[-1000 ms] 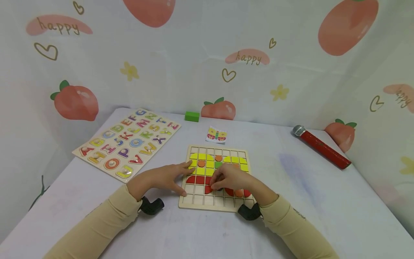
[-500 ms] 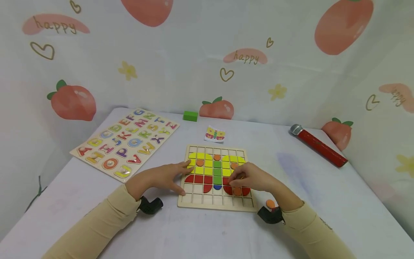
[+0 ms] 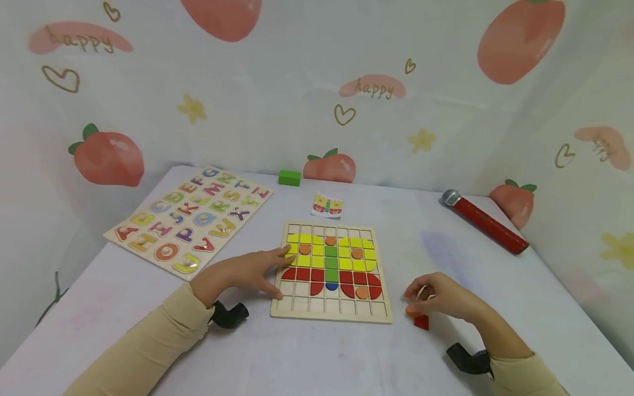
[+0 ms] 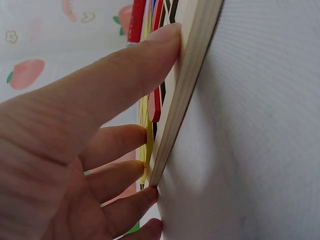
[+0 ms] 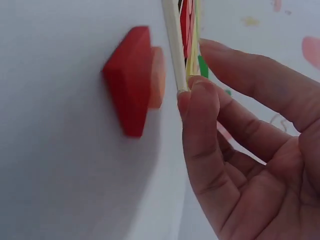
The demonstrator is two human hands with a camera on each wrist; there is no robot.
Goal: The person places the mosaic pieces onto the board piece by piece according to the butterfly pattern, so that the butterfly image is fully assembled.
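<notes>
A wooden grid board lies on the table, its tiles forming a butterfly of yellow and red wings with a green body. My left hand rests at the board's left edge, thumb near the front corner and other fingertips along the side. Right of the board, my right hand hovers over an orange disc and a red tile. In the right wrist view its thumb and fingers are bent with a gap between them, and the red tile lies apart from them.
An alphabet puzzle board lies at the left. Behind the grid board are a small butterfly picture card and a green block. A red toy microphone lies at the back right, before a peach-printed curtain.
My right hand has left the grid board's red tiles and moved right, down to the loose orange disc and red tile. The left hand stays at the board's edge.
</notes>
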